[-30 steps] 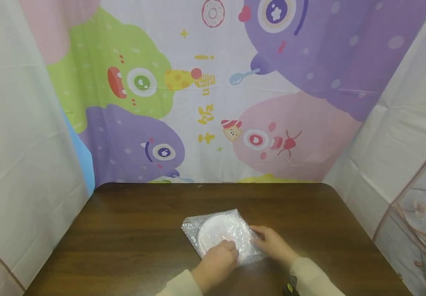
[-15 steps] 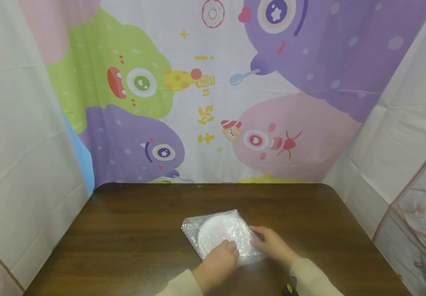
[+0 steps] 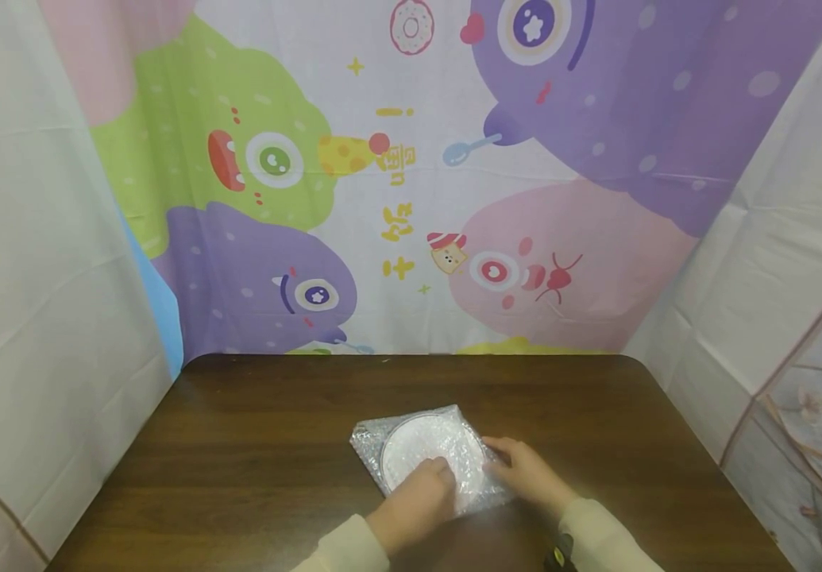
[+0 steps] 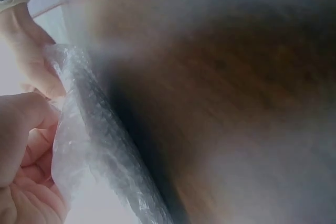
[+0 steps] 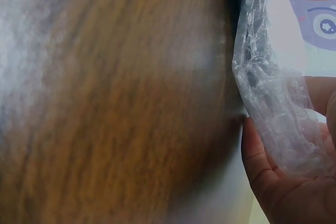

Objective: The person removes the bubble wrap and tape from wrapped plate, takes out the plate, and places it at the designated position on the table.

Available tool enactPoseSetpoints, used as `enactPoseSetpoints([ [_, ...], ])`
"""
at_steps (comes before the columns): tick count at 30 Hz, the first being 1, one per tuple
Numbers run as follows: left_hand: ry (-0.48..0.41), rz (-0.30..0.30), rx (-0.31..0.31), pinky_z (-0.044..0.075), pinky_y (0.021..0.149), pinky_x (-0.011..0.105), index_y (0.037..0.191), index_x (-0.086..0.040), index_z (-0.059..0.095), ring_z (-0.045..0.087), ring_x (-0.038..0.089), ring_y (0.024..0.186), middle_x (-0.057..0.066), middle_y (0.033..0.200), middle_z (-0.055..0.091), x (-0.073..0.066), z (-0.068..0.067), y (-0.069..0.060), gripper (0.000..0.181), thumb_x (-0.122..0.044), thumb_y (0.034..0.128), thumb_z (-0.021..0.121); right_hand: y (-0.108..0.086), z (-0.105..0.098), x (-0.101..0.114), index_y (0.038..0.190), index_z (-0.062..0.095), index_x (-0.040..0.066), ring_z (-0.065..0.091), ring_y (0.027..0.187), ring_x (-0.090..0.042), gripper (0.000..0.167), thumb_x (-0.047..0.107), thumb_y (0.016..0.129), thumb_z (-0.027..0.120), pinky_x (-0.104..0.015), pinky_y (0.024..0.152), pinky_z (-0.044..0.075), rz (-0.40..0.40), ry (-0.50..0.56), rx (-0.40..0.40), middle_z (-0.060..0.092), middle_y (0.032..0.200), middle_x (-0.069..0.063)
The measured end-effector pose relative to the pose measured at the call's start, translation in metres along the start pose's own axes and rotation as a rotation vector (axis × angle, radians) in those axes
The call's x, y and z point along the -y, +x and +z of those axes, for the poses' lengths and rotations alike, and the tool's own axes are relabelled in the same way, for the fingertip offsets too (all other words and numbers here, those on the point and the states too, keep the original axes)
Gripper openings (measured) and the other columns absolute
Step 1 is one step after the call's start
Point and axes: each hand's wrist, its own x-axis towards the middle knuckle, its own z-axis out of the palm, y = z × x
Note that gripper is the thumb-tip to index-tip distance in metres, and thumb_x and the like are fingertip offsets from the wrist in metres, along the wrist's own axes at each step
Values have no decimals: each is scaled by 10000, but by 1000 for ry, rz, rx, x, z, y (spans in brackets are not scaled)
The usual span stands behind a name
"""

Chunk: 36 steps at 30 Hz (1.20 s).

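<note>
A flat round white thing (image 3: pixel 414 441), perhaps a plate, lies in clear bubble wrap (image 3: pixel 369 438) on the dark wooden table (image 3: pixel 260 445). Over its near half is my left hand (image 3: pixel 416 499), fingers curled, thumb and forefinger pinching at the top of the wrap (image 4: pixel 97 135). My right hand (image 3: pixel 528 475) holds the right edge of the package. In the right wrist view, the wrap's corner (image 5: pixel 283 135) sits between the thumb and fingers of that hand (image 5: pixel 278 195). The left fingertips are partly hidden in the head view.
A curtain (image 3: pixel 411 318) printed with cartoon monsters hangs behind the table's far edge. Pale cloth hangings (image 3: pixel 46 262) flank both sides. On the right wrist sits a dark strapped device (image 3: pixel 561 552).
My left hand shifts slightly, drawing a little left and its fingers curling more. The right hand and the package stay in place.
</note>
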Motion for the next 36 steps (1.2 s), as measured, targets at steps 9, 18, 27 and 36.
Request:
enactPoseSetpoints([
  [9,-122,-32,-27,379,620,182,671,-160,541,449,73,654,-67,696,502,4,0,-2,195,-124,789,692,1,0,-1,1311,572,-53,622,1116,-370,450,124,907,660,-380,920,533,-4,3,15,643,1235,-252],
  [18,-299,-166,79,471,744,196,815,-131,690,523,72,775,-65,818,595,2,-11,-3,88,-216,834,682,0,-2,0,1313,570,-49,615,1121,-386,462,142,905,673,-431,919,546,-11,26,14,630,1243,-265],
  [27,-271,-191,115,452,726,195,832,-142,645,477,78,777,-63,844,559,2,-6,-6,140,-252,796,723,0,-1,1,1314,571,-43,620,1109,-367,461,145,905,673,-367,895,548,1,27,16,629,1246,-262],
  [36,-141,-66,-13,407,678,223,682,-189,597,457,85,690,-85,728,518,3,-3,-9,180,-232,761,753,1,-1,-4,1312,572,-47,628,1077,-334,466,154,905,675,-277,849,539,-5,33,18,638,1228,-260],
])
